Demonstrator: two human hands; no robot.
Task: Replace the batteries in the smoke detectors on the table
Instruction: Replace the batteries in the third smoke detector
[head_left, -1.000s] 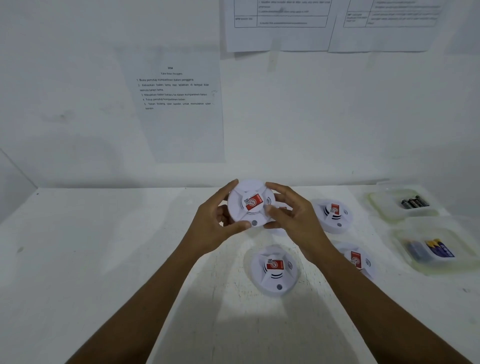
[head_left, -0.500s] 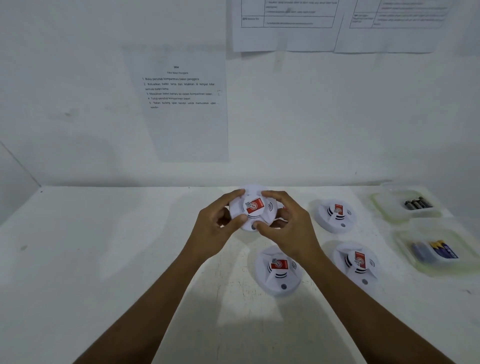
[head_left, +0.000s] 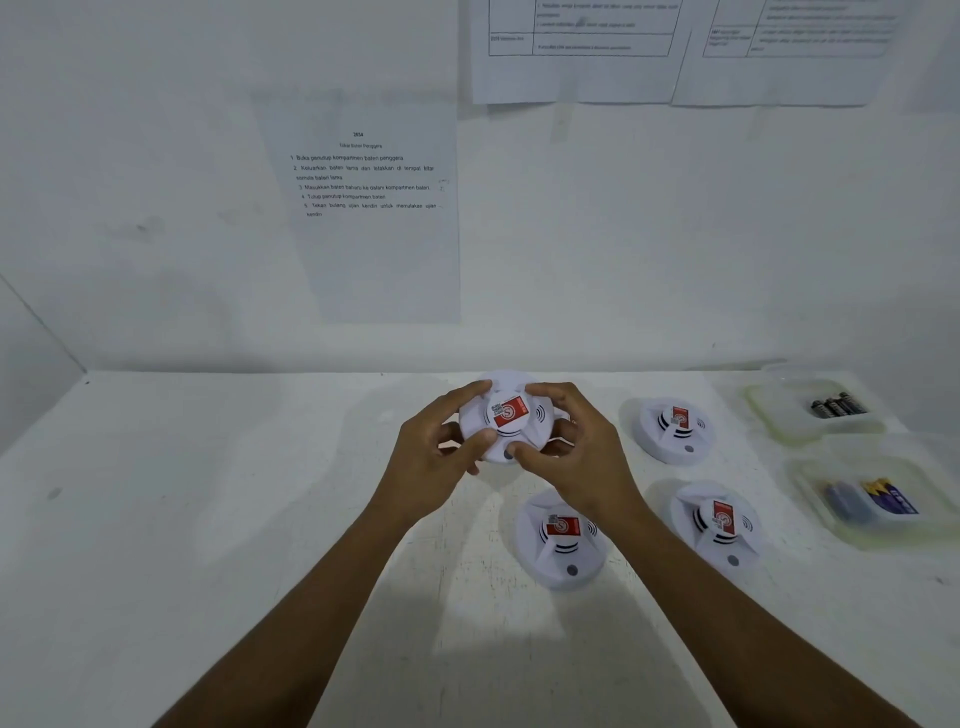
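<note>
My left hand (head_left: 431, 462) and right hand (head_left: 582, 457) curl fingers (head_left: 467, 391) round 1 smoke detector (head_left: 506, 418), apparently unopened; 3 others (head_left: 563, 540) wait.

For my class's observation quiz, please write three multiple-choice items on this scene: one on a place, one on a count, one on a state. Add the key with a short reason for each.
1. Where on the table do the far tray and the near tray stand?
A. Its left side
B. Its middle
C. Its right side

2. How many smoke detectors lie on the table, unheld?
A. Two
B. Three
C. Five

3. How is the held detector kept up?
A. Both hands grip it
B. One hand alone grips it
C. It lies untouched on the table

Key
1 C: both trays sit by the table's right edge.
2 B: the middle detector, the far-right detector and the near-right detector lie there.
3 A: the left hand and the right hand curl round its rim.
</note>
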